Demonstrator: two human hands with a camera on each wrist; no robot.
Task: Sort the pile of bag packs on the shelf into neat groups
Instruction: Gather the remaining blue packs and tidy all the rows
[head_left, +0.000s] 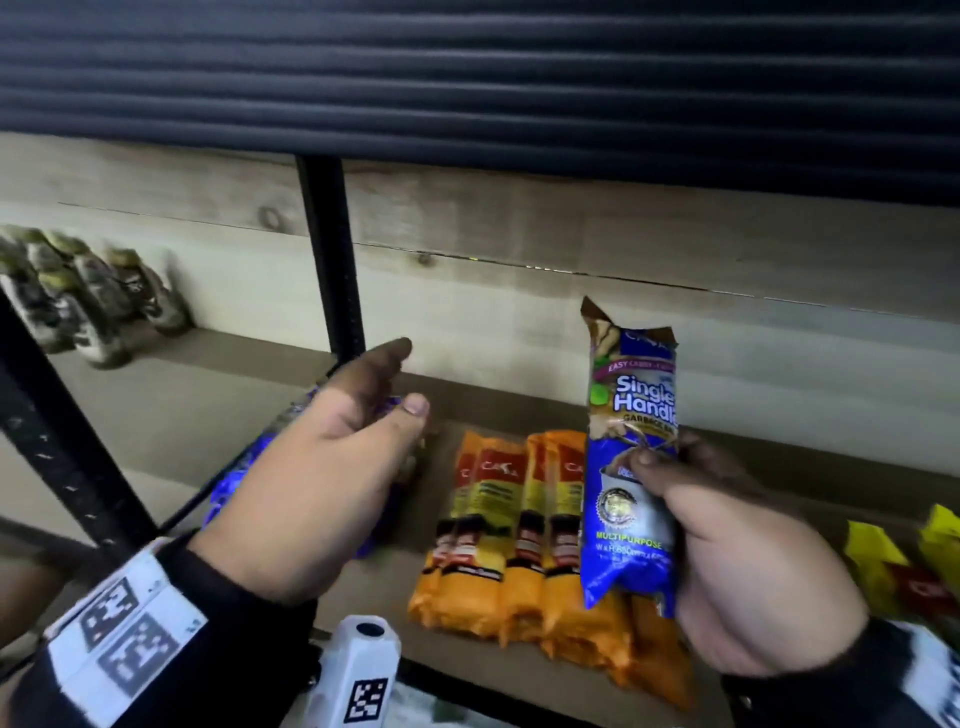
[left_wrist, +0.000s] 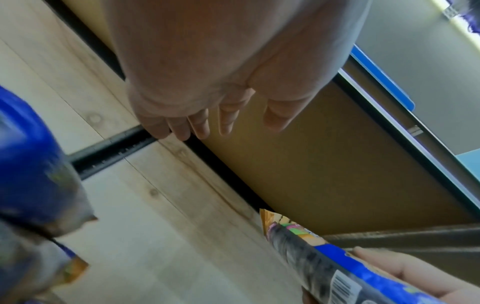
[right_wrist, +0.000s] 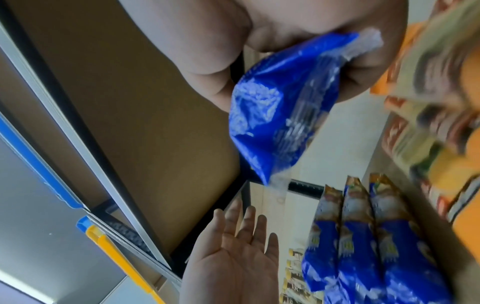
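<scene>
My right hand (head_left: 727, 525) holds a blue garbage-bag pack (head_left: 631, 457) upright above the shelf, thumb pressed on its front; the same blue pack (right_wrist: 283, 107) shows in the right wrist view, and its end (left_wrist: 319, 267) in the left wrist view. My left hand (head_left: 332, 467) hovers open to its left, fingers straight, palm toward the pack; the open left hand (right_wrist: 239, 246) holds nothing. Under it lies a row of blue packs (right_wrist: 363, 246), mostly hidden in the head view. A row of orange packs (head_left: 519, 530) lies side by side on the shelf below the held pack.
Yellow packs (head_left: 904, 561) lie at the far right of the wooden shelf board (head_left: 779, 467). Grey-green packs (head_left: 88, 296) stand at the back left, beyond a black upright post (head_left: 332, 260). A dark ribbed shelf underside hangs overhead.
</scene>
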